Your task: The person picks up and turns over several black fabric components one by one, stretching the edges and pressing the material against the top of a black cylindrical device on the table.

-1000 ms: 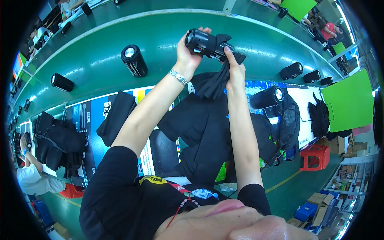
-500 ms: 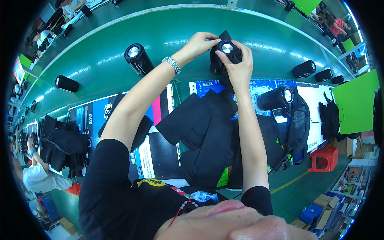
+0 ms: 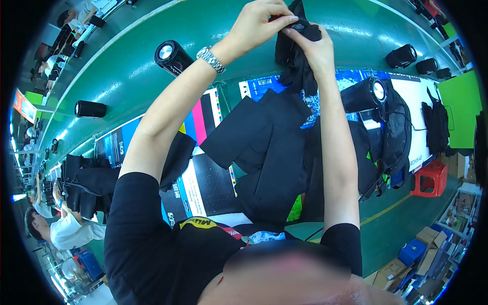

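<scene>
Both hands raised over the green belt (image 3: 127,86) at 12 o'clock, probably for a clear view of the work. Left hand (image 3: 256,23) pinches the black pouch (image 3: 295,56) closed at its top edge. Right hand (image 3: 317,48) grips it too; a speaker (image 3: 301,25) shows inside.

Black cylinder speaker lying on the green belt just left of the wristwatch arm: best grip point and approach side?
Grip the black cylinder speaker across the middle of its barrel, coming from above. It lies on its side on the green belt, shiny end cap facing the camera, with bare belt on both long sides, so fingers can probably straddle it.
</scene>
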Demonstrator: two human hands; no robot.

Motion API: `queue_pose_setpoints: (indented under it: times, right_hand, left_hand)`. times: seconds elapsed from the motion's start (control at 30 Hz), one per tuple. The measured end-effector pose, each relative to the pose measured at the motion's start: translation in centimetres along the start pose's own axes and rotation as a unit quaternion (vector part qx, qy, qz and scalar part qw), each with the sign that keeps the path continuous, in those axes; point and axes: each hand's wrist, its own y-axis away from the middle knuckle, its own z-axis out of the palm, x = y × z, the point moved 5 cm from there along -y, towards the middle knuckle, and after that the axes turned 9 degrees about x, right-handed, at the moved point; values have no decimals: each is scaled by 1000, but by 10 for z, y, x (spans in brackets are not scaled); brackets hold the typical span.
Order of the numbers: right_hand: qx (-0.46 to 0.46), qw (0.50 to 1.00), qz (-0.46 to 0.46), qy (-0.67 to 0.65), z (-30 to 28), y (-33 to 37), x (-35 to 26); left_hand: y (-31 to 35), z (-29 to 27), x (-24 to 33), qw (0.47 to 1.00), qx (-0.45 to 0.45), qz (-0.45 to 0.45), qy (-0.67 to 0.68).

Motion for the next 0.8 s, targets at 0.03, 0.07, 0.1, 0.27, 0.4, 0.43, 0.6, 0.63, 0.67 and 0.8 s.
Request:
queue_pose_setpoints:
  times: [0.03,0.07,0.1,0.27,0.4,0.43,0.6,0.63,0.67,0.8]
  right_hand:
    - [-4,1000,-6,23,1,4,-3]
    - [-6,1000,-10,21,-3,8,-7]
    - [-44,999,1,-17,-5,13,-9]
    - [-13,972,186,-142,-42,13,15]
    - [91,928,228,-281,-8,10,51]
    - [86,915,246,-307,5,11,49]
    - [63,898,322,-295,5,16,31]
    - [58,898,321,-296,5,20,25]
    - [-2,871,366,-327,8,27,22]
    - [-58,782,443,-434,16,49,23]
  left_hand:
    - [3,-5,1,1000,24,-3,-20]
    - [5,-10,2,998,48,-6,-39]
    - [10,-11,-1,996,45,-55,-51]
    - [12,10,6,986,127,-94,53]
    - [38,28,-78,868,267,-294,298]
    - [52,46,-88,806,222,-371,403]
    - [47,59,-94,722,245,-456,459]
    - [38,47,-102,736,243,-454,439]
    - [29,38,-103,749,241,-453,419]
    - [16,19,-87,814,229,-409,343]
